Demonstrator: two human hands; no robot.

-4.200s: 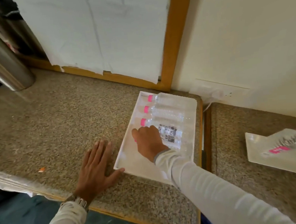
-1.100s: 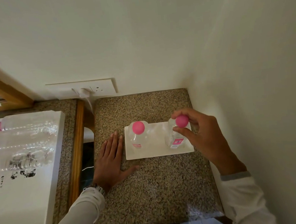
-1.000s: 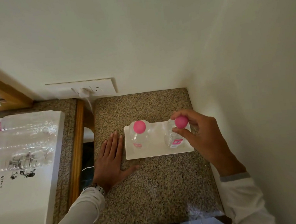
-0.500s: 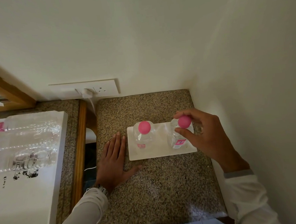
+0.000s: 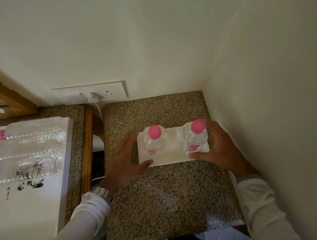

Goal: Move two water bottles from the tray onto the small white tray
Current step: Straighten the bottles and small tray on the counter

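1. Two water bottles are recorded upright on the small white tray: the left bottle near the tray's left end, the right bottle at its right end. Both pink caps are on. The bottles stand apart, with bare tray between them.

2. Half a second ago the right bottle's cap was pinched between the right hand's fingertips. Now that pinch has been let go: the right hand is spread, curved loosely round the bottle's right side, thumb laid at the tray's front right corner. Whether the fingers touch the bottle wall cannot be told.

3. The left hand, earlier pressed flat on the granite counter just left of the tray, is now raised and spread, empty, thumb tip at the tray's front left corner. Nothing is grasped by it.

4. On the large tray at the left, three bottles are noted lying on their sides, caps to the left, as in the pictures of a second ago.

5. Judgement: with the second bottle released and seen upright, both transfers appear made, so the task is taken as essentially complete.

6. Judgement: the two spread hands at the tray's front corners suggest either a squaring of the tray or a plain withdrawal; which one cannot be told.

7. Risk noted: the right bottle sits close to the tray's right edge, so a brush from the right hand on withdrawal could tip it.
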